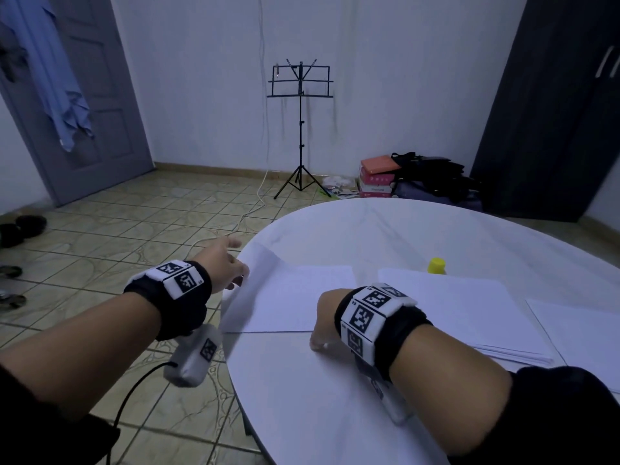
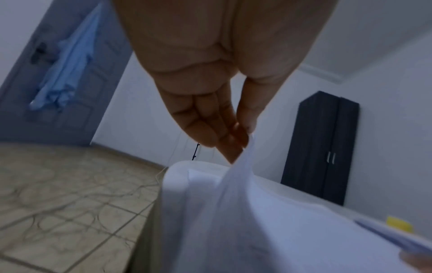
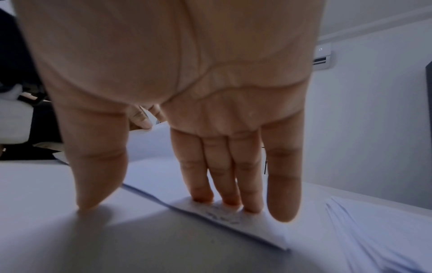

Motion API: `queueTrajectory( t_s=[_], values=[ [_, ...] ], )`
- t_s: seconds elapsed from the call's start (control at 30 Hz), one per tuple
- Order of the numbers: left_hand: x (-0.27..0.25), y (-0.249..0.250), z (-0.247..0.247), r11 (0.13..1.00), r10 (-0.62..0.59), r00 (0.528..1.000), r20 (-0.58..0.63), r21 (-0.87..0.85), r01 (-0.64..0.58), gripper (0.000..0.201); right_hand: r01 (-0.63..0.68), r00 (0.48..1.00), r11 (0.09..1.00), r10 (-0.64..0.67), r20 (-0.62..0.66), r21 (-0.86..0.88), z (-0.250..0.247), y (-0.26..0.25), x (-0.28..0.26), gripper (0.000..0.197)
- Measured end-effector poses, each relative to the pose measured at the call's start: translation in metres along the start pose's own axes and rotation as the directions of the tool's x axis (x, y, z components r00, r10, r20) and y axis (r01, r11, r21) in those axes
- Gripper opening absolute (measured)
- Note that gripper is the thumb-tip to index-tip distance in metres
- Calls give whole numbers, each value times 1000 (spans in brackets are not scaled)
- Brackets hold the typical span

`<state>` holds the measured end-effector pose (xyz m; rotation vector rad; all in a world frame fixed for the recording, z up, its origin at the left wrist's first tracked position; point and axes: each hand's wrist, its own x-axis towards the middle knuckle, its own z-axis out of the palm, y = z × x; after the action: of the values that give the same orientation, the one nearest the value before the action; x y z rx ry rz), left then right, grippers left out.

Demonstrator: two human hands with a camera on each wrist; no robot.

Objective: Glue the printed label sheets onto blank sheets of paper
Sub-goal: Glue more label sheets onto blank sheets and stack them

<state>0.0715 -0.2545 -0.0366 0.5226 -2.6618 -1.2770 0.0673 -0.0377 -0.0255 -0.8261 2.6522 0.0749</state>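
Door [image 1: 84, 95] with blue cloth hung on it at far left, tiled floor [image 1: 134, 213] below. Left hand [image 1: 221, 266] off the table's [image 1: 335, 397] left edge, grip pinching the far-left corner of the top sheet [image 1: 295, 297] between thumb and fingers [image 2: 224, 133], corner lifted and curled. Sheet's near-right corner lies flat under the right hand [image 1: 327, 317]; its straight fingertips [image 3: 229, 199] press there, thumb on bare table, grip released, holding nothing. Faint print shows near the fingertips. Paper stack [image 1: 469, 313] just right of that hand, yellow glue cap [image 1: 436, 265] behind it, another sheet [image 1: 577, 333] at far right. Step looks like peeling or laying the sheet. To do well: keep the right fingertips anchoring the corner, move the pinched corner slowly, keep edges aligned, avoid creasing.
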Motion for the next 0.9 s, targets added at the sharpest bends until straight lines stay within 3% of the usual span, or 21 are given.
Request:
queueTrajectory(
  t_s=[0.2, 0.43, 0.53, 0.67, 0.77, 0.9],
  values=[
    [6, -9, 4, 1000, -27, 999, -41, -11, 27, 63, -35, 999, 999, 35, 7, 9, 0, -3, 0, 36],
    [3, -4, 3, 972, -33, 999, 6, 235, 31, 28, -55, 998, 998, 55, 7, -15, -2, -5, 0, 36],
    [-1, 5, 3, 878, -26, 999, 24, 478, 11, 20, -53, 999, 998, 53, 2, -22, -2, -5, -1, 35],
    [-8, 18, 7, 710, -104, 986, 132, 704, -20, 21, -37, 999, 999, 37, 3, -11, -2, -5, -1, 36],
    [-3, 17, 12, 699, -230, 962, 146, 713, 58, 27, -35, 999, 999, 35, 12, -1, -2, -4, 0, 36],
    [-6, 16, 14, 765, -280, 950, 137, 630, 135, 46, -33, 999, 999, 33, 18, 8, -3, -2, 0, 36]
  ],
)
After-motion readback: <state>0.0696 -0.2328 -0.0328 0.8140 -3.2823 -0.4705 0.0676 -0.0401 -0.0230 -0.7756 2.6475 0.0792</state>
